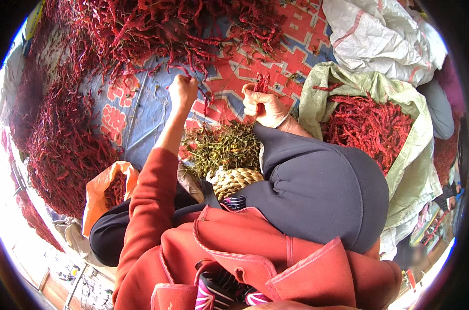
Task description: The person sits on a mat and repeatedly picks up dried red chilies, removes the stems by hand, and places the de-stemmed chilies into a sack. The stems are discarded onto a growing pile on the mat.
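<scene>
My left hand (185,90) is closed on a dried red chilli (179,68) over the blue part of a printed sheet (149,112). My right hand (264,106), fingers curled, holds a small bunch of dried red chillies (262,82) that stick up above its fist. Beyond my hands lies a large heap of dried red chillies (149,31), which runs down the left side. Below and between my hands is a pile of greenish stems (224,147), beside a woven straw piece (234,181) near my knees.
At the right stands an open pale green woven sack (310,100) holding red chillies (370,126). A white woven sack (385,42) lies behind it. An orange bag (97,197) with chillies inside is by my left knee. Part of another person (437,106) shows at the right edge.
</scene>
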A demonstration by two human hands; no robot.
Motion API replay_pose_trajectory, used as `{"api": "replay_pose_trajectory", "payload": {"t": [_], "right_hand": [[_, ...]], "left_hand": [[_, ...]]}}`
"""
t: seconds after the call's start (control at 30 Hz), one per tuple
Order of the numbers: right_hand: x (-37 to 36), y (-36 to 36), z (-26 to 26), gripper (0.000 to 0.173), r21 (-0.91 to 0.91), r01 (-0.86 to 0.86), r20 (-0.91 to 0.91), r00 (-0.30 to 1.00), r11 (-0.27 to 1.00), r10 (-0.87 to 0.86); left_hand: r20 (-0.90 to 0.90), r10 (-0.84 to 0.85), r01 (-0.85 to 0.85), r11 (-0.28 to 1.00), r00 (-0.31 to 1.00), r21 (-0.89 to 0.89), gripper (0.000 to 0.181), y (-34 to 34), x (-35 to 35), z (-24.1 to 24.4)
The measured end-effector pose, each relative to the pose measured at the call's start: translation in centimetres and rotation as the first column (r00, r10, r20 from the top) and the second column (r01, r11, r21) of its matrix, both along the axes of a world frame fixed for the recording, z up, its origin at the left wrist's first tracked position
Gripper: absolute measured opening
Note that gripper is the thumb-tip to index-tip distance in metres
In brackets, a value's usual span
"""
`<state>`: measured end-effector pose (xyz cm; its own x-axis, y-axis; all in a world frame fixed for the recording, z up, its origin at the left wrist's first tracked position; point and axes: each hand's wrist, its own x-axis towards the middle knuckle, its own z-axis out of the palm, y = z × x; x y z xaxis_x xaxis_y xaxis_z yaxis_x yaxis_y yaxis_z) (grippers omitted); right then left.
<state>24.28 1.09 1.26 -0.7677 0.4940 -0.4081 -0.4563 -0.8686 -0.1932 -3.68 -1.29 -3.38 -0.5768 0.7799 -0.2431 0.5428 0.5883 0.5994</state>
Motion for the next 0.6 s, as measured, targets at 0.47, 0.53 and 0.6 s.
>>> {"api": "replay_pose_trajectory", "payload": {"t": [0.47, 0.53, 0.6], "right_hand": [[-2.1, 0.7, 5.3, 0.018, 0.909, -0.404, 0.336, 0.572, 0.099, -0.748], [-2.1, 0.9, 4.7, 0.012, 0.883, -0.461, 0.212, 0.561, -0.089, -0.8], [-2.1, 0.3, 4.5, 0.014, 0.718, -0.058, 0.498, 0.739, 0.693, -0.454]], "left_hand": [[0.669, -0.267, 0.331, 0.943, 0.694, 0.033, 0.018, -1.5, 9.8, 11.2], [0.741, -0.232, 0.346, 0.938, 0.631, -0.001, 0.018, -1.2, 9.6, 11.5], [0.728, -0.259, 0.322, 0.945, 0.635, 0.055, 0.017, -1.7, 10.2, 12.7]]}}
